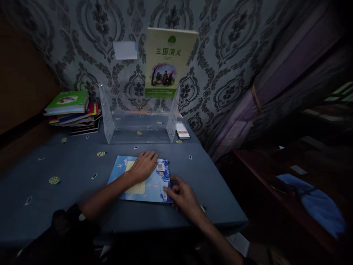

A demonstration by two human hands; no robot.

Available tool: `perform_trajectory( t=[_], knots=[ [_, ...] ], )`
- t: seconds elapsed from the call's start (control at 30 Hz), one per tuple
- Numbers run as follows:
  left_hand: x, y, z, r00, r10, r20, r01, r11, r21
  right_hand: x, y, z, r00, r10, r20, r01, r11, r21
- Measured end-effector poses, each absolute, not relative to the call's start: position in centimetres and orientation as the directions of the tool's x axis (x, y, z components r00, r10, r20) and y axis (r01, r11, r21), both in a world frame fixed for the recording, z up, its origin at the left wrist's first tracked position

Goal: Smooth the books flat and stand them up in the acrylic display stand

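Note:
A blue paperback book (151,191) lies sideways on the cloth-covered table, its back cover up, with a pale yellow panel, barcodes and a dark blue strip at the right end. Across the book's upper part rests my left hand (145,165), palm down with its fingers extended. My right hand (183,197) is at the lower right corner; its thumb presses on the cover and the bent fingers are around the edge, partly hidden. Behind the book stands a clear acrylic book rack (106,117). A green and cream book (168,48) is upright at its right side.
At the back left is a stack of books (67,105). A pixelated white item (182,130) lies beside the rack. A white card (125,50) is against the patterned wall. Past the table's right edge are a purple curtain (242,114) and a blue cloth (317,206) on a dark surface.

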State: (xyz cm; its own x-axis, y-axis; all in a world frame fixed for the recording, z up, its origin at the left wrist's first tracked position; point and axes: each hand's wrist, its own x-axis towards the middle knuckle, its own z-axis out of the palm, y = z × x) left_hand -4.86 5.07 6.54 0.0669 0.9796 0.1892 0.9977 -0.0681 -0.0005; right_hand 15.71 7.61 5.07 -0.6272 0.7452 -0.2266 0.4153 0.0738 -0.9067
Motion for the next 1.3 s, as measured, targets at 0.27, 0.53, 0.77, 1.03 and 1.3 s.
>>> perform_trajectory(
  t=[0.27, 0.53, 0.77, 1.03, 1.3],
  knots=[
    [-7.1, -0.9, 3.5, 0.040, 0.970, 0.241, 0.999, -0.033, -0.036, 14.6, 8.5, 6.4, -0.681, 0.727, 0.093, 0.517, 0.566, -0.642],
    [-9.0, -3.2, 4.0, -0.176, 0.956, 0.236, 0.973, 0.206, -0.108, 6.6, 8.3, 6.4, -0.911, 0.278, 0.304, 0.122, 0.887, -0.446],
    [-9.1, -3.6, 4.4, -0.253, 0.946, 0.205, 0.948, 0.285, -0.145, 2.3, 8.1, 5.4, -0.954, 0.195, 0.227, 0.090, 0.911, -0.403],
    [-10.2, -3.2, 2.4, -0.214, 0.949, 0.232, 0.949, 0.258, -0.181, 2.5, 8.5, 5.9, -0.954, 0.240, 0.180, 0.144, 0.892, -0.428],
    [-10.6, -3.2, 2.0, -0.232, 0.951, 0.205, 0.946, 0.269, -0.179, 4.3, 8.9, 6.2, -0.964, 0.217, 0.151, 0.133, 0.891, -0.433]
  ],
)
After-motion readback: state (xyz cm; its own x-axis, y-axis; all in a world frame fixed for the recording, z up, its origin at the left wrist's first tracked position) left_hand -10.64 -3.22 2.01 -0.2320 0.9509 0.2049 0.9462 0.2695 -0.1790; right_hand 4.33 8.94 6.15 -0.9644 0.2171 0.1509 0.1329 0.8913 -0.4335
